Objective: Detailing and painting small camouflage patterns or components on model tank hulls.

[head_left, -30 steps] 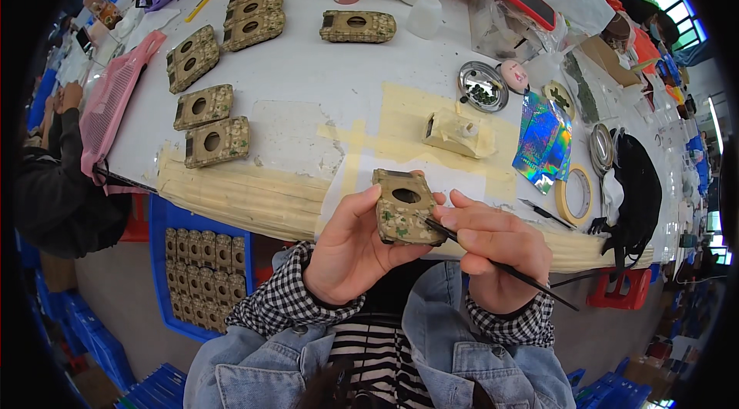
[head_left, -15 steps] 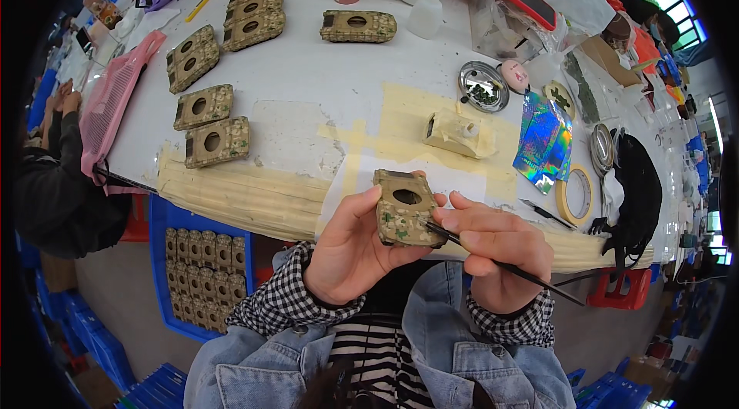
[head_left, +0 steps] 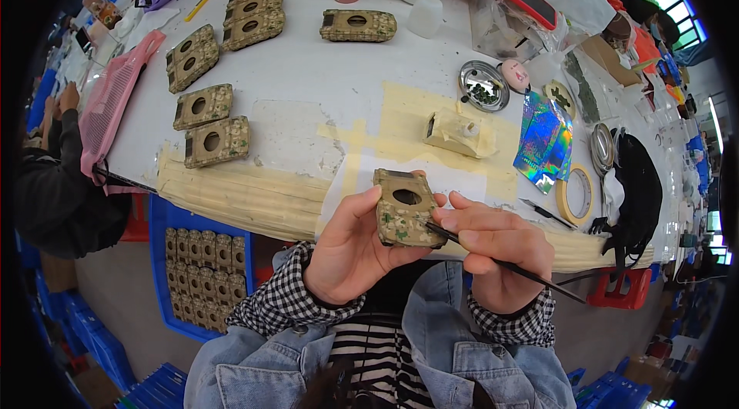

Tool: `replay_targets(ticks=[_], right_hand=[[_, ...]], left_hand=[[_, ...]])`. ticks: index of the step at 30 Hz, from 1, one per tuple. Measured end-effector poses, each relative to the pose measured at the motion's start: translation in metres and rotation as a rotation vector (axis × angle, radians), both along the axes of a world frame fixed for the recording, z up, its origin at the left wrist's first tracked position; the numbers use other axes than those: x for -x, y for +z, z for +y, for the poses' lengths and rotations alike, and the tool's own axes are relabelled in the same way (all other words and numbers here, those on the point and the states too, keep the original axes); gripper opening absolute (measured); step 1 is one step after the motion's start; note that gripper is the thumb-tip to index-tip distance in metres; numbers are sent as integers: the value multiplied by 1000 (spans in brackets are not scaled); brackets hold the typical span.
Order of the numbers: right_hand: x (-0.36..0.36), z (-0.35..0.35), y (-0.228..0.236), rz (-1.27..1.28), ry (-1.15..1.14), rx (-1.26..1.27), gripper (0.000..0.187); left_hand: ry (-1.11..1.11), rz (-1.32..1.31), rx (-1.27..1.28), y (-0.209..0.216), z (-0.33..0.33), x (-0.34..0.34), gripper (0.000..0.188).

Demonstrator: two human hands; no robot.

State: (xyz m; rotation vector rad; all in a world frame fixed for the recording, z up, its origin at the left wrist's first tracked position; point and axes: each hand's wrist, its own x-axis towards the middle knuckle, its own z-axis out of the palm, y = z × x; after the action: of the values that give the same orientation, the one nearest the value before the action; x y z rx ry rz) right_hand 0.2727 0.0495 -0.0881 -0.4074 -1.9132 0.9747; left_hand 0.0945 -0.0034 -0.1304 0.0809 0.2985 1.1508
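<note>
Just past the table's near edge, my left hand [head_left: 345,243] grips a camouflage model tank hull [head_left: 408,228], thumb on its left side and fingers beneath. The hull has a round hole in its top and tan, brown and green patches. My right hand [head_left: 500,251] is closed around a slim black tool [head_left: 531,277], whose tip touches the hull's lower right part. Whether the tool is a pair of tweezers or a brush cannot be made out. Beyond the hands, a tape-covered block [head_left: 459,134] sits on the table.
Several similar hulls [head_left: 217,141] stand at the left and back. To the right are a round metal tin [head_left: 483,86] with dark green bits, shiny holographic sheets [head_left: 541,140] and a tape roll [head_left: 575,195]. A blue crate [head_left: 158,255] of hulls is lower left.
My hands, the hull and the black tool have hardly moved. At the far left, another person's arm and hand have shifted slightly.
</note>
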Motion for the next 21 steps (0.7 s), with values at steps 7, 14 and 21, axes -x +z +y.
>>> replay_targets(ticks=[7,14,21], right_hand=[[-1,1,0,-3,17,-14,23],[0,1,-2,106,40,98,20],[-4,5,1,240,-109,102,32]], left_hand=[[0,12,-5,0,0,0,52],[2,-28,-11,-1,0,0,52],[-11,-135,-71,-6,2,3,53]])
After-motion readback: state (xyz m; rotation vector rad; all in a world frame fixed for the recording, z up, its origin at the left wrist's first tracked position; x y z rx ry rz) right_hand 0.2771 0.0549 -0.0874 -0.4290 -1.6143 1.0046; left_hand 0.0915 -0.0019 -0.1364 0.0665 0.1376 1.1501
